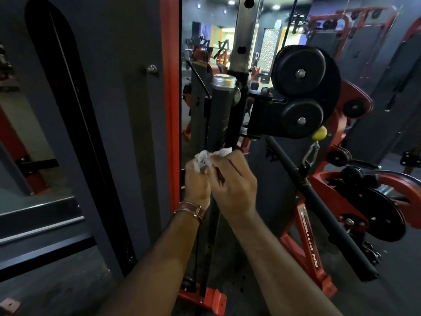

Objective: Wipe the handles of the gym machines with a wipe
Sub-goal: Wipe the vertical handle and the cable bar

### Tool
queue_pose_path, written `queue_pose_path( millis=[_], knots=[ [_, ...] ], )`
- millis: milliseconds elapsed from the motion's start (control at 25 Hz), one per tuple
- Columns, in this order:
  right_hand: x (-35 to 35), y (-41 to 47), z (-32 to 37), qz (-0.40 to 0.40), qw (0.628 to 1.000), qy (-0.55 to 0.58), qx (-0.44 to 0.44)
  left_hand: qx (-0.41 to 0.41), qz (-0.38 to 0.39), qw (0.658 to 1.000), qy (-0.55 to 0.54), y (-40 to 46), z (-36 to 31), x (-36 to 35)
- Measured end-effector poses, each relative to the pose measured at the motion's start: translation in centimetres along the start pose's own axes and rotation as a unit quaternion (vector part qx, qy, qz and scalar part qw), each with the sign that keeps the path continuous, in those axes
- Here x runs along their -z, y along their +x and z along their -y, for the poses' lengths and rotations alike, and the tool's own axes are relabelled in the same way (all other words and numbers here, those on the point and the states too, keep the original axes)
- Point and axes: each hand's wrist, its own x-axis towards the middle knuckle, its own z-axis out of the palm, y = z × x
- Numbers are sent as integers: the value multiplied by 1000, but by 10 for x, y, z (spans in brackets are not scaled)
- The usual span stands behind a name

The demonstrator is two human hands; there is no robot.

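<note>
Nearest to me, both forearms rise into the centre of the scene, the left one carrying a brown leather watch strap (191, 210) at the wrist. My left hand (197, 183) and right hand (232, 179) meet just below the upright black handle (219, 119), and between them sits the wipe (205, 159), white and crumpled.

Grip, left: fingers curled around the lower part of the wipe, holding it from the left. Grip, right: fingertips curled in and pinching the upper right edge of the wipe. Neither hand is spread. I judge the two-handed hold serves to bunch or refold the wipe before it is applied; the wipe lies at the base of the handle's visible length, touching or just short of it, and I cannot tell which.

The handle stands vertical with a silver cap (224, 81) on top, positioned directly above the wipe, so an upward stroke would cover it.

To the right, a long black bar (319, 201) slants downward, hanging from a carabiner (309, 153) below a yellow ball (319, 133). Beyond these, two black pulleys (300, 92) are mounted on the red frame (355, 96). Farthest back, a mirror (205, 42) shows further machines.
</note>
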Motion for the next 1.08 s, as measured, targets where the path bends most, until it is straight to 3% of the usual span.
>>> queue_pose_path(
  millis=[80, 200, 280, 480, 640, 720, 920, 1080],
  knots=[
    [-7, 3, 2, 10, 998, -54, 39, 7, 4, 1000, 10, 1, 0, 3],
    [-14, 40, 6, -46, 995, -79, 38, -27, 27, 995, 89, 2, -6, 8],
    [-13, 40, 10, -57, 995, -76, 15, -29, 36, 996, 75, 0, -10, 9],
    [-22, -11, 11, 30, 994, -104, -26, 58, 48, 995, -61, -1, -12, 19],
    [-23, 54, 21, -85, 983, -163, 13, 52, 89, 988, -119, 3, -22, 18],
    [-28, 55, 25, -83, 975, -205, -2, 60, 121, 985, -111, 10, -23, 24],
    [-47, 7, 37, 14, 944, -328, -26, 103, 194, 972, -84, 31, -6, 45],
    [-44, 54, 52, -33, 927, -373, -29, 65, 227, 969, -67, 42, -6, 43]
  ],
)
